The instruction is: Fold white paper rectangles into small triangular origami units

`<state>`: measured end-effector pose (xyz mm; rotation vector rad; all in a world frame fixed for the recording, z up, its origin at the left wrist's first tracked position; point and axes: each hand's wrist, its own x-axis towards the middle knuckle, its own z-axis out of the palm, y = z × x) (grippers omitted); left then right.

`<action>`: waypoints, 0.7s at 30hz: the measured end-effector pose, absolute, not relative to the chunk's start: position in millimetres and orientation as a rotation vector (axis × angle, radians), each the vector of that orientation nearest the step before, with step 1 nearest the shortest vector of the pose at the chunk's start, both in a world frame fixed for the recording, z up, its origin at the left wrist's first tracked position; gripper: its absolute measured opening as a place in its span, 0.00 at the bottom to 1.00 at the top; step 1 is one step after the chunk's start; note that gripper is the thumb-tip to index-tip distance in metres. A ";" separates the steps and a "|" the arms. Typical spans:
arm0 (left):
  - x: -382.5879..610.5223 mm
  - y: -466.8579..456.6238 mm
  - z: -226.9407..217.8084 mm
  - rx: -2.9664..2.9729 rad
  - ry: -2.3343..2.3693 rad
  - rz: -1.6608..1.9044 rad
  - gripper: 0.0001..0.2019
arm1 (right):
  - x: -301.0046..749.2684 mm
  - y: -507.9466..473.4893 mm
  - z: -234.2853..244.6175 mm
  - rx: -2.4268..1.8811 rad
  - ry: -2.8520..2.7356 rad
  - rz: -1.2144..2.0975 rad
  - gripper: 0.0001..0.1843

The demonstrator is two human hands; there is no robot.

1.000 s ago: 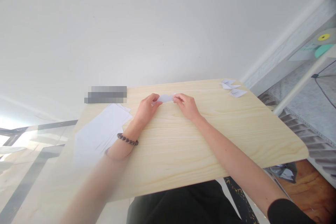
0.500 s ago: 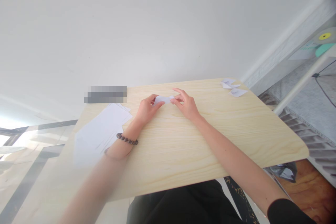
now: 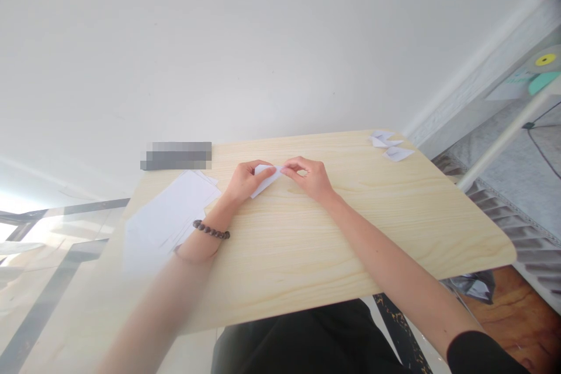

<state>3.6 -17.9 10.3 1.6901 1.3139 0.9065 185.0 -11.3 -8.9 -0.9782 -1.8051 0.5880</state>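
A grey pixelated rectangle [image 3: 176,156] at the far left edge of the pale wooden tabletop [image 3: 307,245] is blurred beyond reading. At mid-frame, fingers of the left hand [image 3: 244,181] and right hand [image 3: 310,177] cover parts of the small white folded paper [image 3: 264,180] they pinch. The stack of white sheets [image 3: 175,210] fades into glare at lower left. The tiny white folded pieces [image 3: 390,146] at upper right are too small to tell their shape.

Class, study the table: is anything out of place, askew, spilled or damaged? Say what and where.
Nothing is spilled or damaged. The left hand and right hand pinch a small paper over the table. Only the sheets at the left lie loosely fanned; folded pieces sit at the far right corner.
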 end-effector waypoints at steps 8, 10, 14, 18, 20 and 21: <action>-1.2 -12.0 9.2 1.556 1.301 0.812 0.17 | 185.5 -14.8 -5.9 -0.907 -1.894 0.553 0.10; -3.8 -11.4 11.9 1.484 1.247 0.764 0.16 | 184.8 -15.1 -5.4 -0.870 -1.922 0.533 0.10; -9.5 -10.9 17.4 1.402 1.139 0.692 0.15 | 183.0 -15.5 -4.0 -0.809 -1.958 0.517 0.10; -10.8 -10.9 16.1 1.437 1.114 0.675 0.15 | 184.3 -15.2 -3.3 -0.775 -1.975 0.485 0.09; -10.2 -10.8 14.5 1.457 1.094 0.686 0.16 | 185.4 -14.9 -3.3 -0.781 -1.982 0.476 0.09; -9.9 -10.8 14.0 1.461 1.085 0.687 0.16 | 185.7 -14.9 -3.2 -0.785 -1.985 0.476 0.09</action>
